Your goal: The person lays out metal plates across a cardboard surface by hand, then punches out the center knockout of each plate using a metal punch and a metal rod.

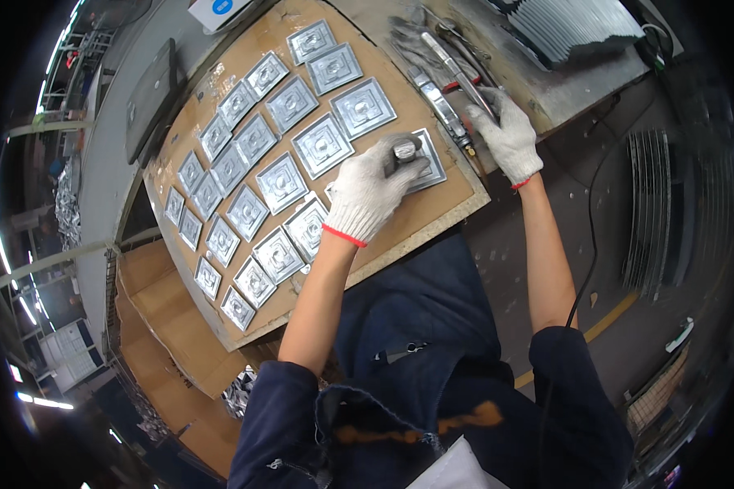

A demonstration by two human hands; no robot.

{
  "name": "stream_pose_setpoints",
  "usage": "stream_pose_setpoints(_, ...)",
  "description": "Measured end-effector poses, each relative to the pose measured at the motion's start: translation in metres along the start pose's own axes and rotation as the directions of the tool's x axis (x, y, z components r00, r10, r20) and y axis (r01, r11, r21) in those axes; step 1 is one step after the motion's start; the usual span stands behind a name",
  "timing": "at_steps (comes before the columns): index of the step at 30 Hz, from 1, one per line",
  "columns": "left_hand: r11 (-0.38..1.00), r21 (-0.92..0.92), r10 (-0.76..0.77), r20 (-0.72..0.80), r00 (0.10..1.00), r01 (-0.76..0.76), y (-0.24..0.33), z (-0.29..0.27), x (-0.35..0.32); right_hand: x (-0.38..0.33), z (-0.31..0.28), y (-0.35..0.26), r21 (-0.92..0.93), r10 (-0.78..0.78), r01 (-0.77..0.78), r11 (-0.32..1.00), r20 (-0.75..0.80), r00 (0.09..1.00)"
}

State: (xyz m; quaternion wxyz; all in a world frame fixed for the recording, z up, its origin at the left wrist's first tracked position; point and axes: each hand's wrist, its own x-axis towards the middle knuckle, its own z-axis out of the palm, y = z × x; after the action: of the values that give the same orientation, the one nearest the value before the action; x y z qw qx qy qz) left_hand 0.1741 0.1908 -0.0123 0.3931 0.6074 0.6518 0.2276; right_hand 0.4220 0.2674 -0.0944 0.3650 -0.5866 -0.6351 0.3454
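My left hand (373, 189), in a white knit glove with a red hem, closes around a short metal cylinder (404, 151) with a pale round end. Beneath its fingers lies a silver rectangular plate (435, 167) with raised edges, partly covered by the hand. My right hand (507, 134), gloved alike, has its thumb and fingers around the near end of a long metal rod-shaped tool (451, 63). Beside that rod rests a metal hand tool with a brass-coloured tip (442, 107). Several similar silver plates (284, 183) lie in rows to the left.
Brown cardboard (395, 232) covers the tabletop under the plates. Dark grey gloves (416, 45) lie at the far side by the tools. A stack of ribbed metal sheets (575, 28) stands at far right. A black cable (593, 244) hangs near my right arm.
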Motion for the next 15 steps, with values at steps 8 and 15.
stream_pose_setpoints(8, 0.979, 0.062, 0.196, -0.028, 0.980, -0.194, -0.022, 0.011, 0.008, -0.007, -0.010, -0.011, 0.059, 0.049, -0.049, 0.997, 0.003, 0.999)
stream_pose_setpoints(15, 0.963, 0.154, 0.226, -0.024, 0.974, -0.220, -0.032, 0.008, 0.004, -0.081, -0.058, -0.152, -0.059, -0.122, 0.128, 0.990, 0.100, 0.988)
